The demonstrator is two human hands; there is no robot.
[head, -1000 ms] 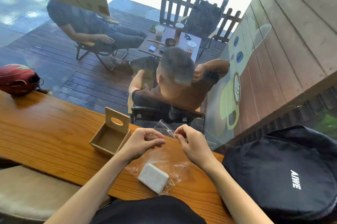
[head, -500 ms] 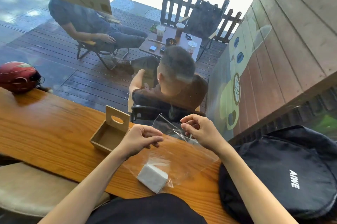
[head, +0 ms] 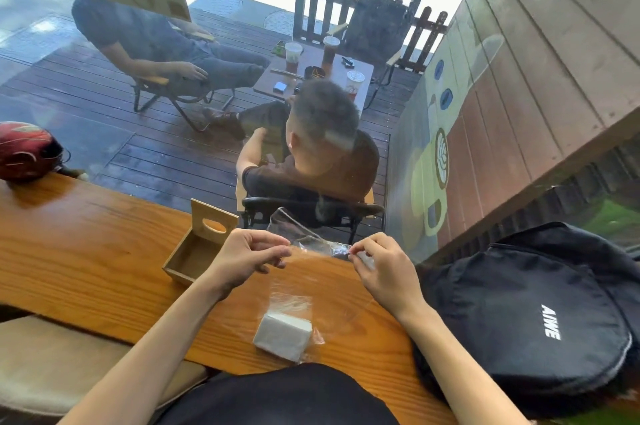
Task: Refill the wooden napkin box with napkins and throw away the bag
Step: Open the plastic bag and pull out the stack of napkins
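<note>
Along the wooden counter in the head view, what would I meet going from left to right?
Red helmet → wooden napkin box → left hand → stack of napkins inside the clear bag → right hand → black backpack.

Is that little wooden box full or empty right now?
Empty. The wooden box shows only its bare bottom, its lid tipped up; the napkins lie inside the clear bag.

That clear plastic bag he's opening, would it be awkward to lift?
Probably floppy: the bag sags and wrinkles between the left hand and right hand. Likely light, though the napkins inside would weigh down one end.
</note>
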